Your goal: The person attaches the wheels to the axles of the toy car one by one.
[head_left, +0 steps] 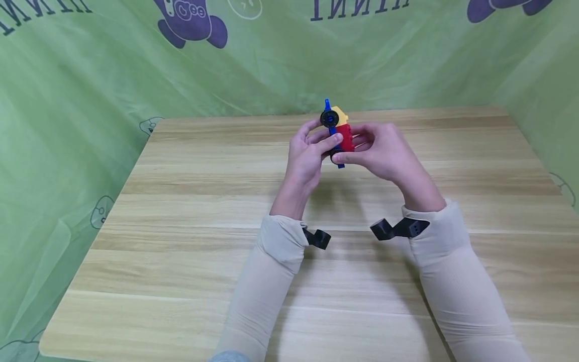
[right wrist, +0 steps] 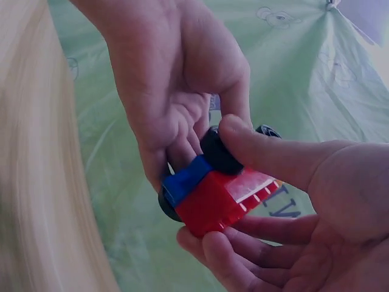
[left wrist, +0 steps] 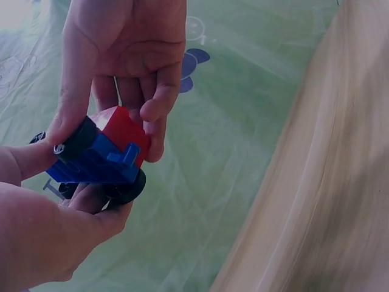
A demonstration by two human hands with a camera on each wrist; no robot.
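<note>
A small toy car (head_left: pixel 346 136) built of blocks is held up above the table between both hands. It has a blue chassis (left wrist: pixel 97 161), a red block (right wrist: pixel 206 204), a yellow block (head_left: pixel 340 116) at its far end, and black wheels (head_left: pixel 329 118). My left hand (head_left: pixel 305 156) grips the chassis side, its thumb lying across it. From the other side my right hand (head_left: pixel 384 151) pinches the near end, thumb by a wheel (right wrist: pixel 220 151) and fingers along the red block. In the head view the fingers cover part of the car.
A wooden table (head_left: pixel 181 241) lies beneath both hands. Green printed cloth (head_left: pixel 271 70) hangs behind it and along its sides. A small black camera mount (head_left: pixel 318 239) sits at the left wrist, and another black mount (head_left: pixel 400 229) at the right.
</note>
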